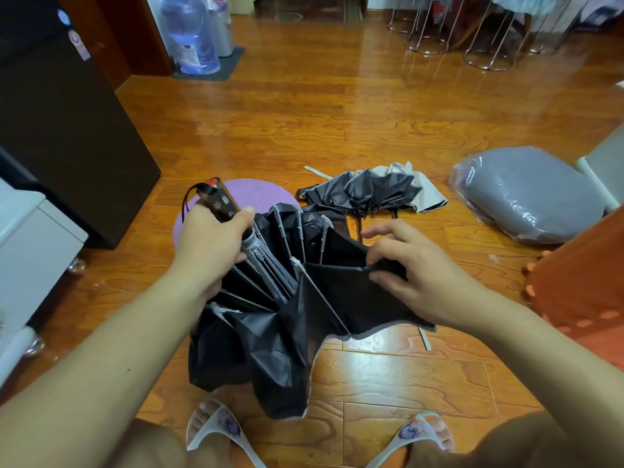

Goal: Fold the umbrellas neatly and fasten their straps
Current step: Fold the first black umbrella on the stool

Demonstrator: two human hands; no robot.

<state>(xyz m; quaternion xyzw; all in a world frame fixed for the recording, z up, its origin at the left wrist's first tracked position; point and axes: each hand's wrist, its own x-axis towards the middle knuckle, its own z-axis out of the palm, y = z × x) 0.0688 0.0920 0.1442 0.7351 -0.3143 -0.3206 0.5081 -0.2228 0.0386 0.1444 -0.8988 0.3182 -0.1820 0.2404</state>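
Left hand [211, 244] grips the glossy black umbrella [283, 319] by its handle; right hand [415, 268] pinches a crumpled fabric fold.

Black umbrella [270, 325] between left hand [209, 248] and right hand [415, 271], above wooden floor [337, 130]

Bright, even indoor light; glossy wooden floor [337, 130] throws broad white glare toward the far side; shadows soft and faint; wide-angle bending curves the edges; forearms at the bottom look stretched and slightly soft; centre fairly sharp.
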